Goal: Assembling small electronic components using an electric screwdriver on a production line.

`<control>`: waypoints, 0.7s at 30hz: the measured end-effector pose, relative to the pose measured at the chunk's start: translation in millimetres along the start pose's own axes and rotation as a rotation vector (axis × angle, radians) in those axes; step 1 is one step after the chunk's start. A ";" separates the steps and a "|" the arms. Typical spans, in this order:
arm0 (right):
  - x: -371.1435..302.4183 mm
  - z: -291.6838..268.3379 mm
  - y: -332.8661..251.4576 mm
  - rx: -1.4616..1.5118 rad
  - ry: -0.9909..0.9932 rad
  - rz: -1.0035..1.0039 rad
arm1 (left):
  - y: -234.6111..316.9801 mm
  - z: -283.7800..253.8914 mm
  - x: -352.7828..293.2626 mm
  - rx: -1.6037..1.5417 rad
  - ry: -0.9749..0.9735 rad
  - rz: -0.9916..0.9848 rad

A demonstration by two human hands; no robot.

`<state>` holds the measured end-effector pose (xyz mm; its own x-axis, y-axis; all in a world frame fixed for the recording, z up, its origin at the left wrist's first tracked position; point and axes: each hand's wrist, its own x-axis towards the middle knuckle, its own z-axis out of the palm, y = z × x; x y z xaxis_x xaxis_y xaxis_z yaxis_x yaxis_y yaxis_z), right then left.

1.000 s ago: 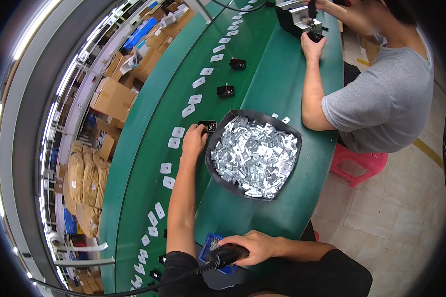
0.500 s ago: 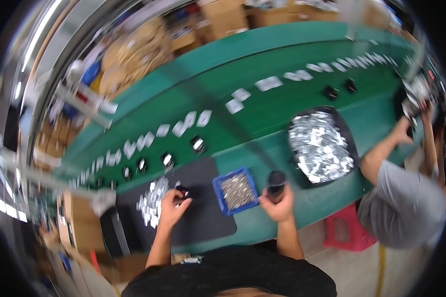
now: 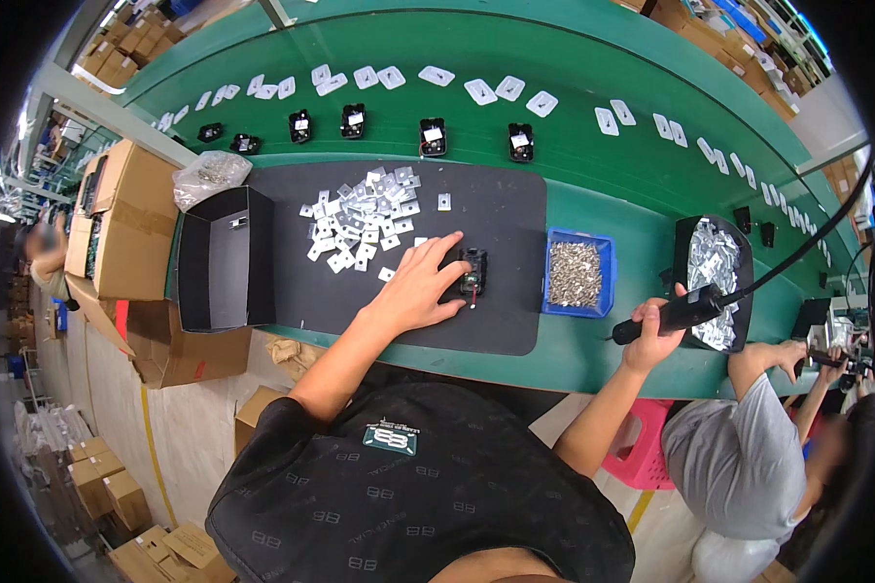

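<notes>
My left hand (image 3: pixel 420 289) rests over the dark mat with its fingers spread. Its fingertips reach the left edge of a small black plastic housing (image 3: pixel 473 273) that lies open side up, with parts and a short red wire inside. A corded black electric screwdriver (image 3: pixel 688 309) is wrapped in my right hand (image 3: pixel 649 340), held nearly level with its tip pointing left. Between the hands stands a blue tray (image 3: pixel 608 282) full of small metal screws (image 3: pixel 576 274). Loose silver square plates (image 3: pixel 365 219) lie in a pile beyond my left hand.
Black housings (image 3: pixel 432 137) and white plates (image 3: pixel 480 91) line the green surface behind the mat (image 3: pixel 515 321). At left are an empty black bin (image 3: pixel 226 257), a plastic bag (image 3: pixel 211 177) and cartons (image 3: pixel 136 223). A bin of silver plates (image 3: pixel 739 291) and a co-worker in grey (image 3: pixel 739 442) are at right.
The view has swung and sharpened. The screwdriver, upright before, now lies nearly level in my right hand. My left hand has moved away from the plate pile, toward the screw tray, with the housing.
</notes>
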<state>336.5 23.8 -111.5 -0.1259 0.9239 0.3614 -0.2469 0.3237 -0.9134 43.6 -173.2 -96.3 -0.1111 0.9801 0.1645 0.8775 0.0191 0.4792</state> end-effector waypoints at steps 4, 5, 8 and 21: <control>-1.5 -7.8 0.9 -0.015 0.050 -0.060 | -18.4 -19.1 -19.4 -0.096 0.055 -0.004; -0.6 -7.3 0.8 -0.033 0.047 -0.050 | -27.3 -21.2 -27.9 -0.103 0.103 -0.040; 2.0 -5.5 -1.9 -0.054 0.074 -0.075 | -44.7 -32.5 -46.5 -0.089 0.138 -0.181; 21.9 31.9 -82.3 0.300 0.019 -0.405 | -51.5 -29.5 -55.3 -0.246 0.009 -0.352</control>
<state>323.4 10.9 -22.4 0.0545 0.7407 0.6697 -0.5378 0.5868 -0.6053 -9.2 -234.2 -104.7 -0.3892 0.9204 -0.0386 0.6482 0.3034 0.6984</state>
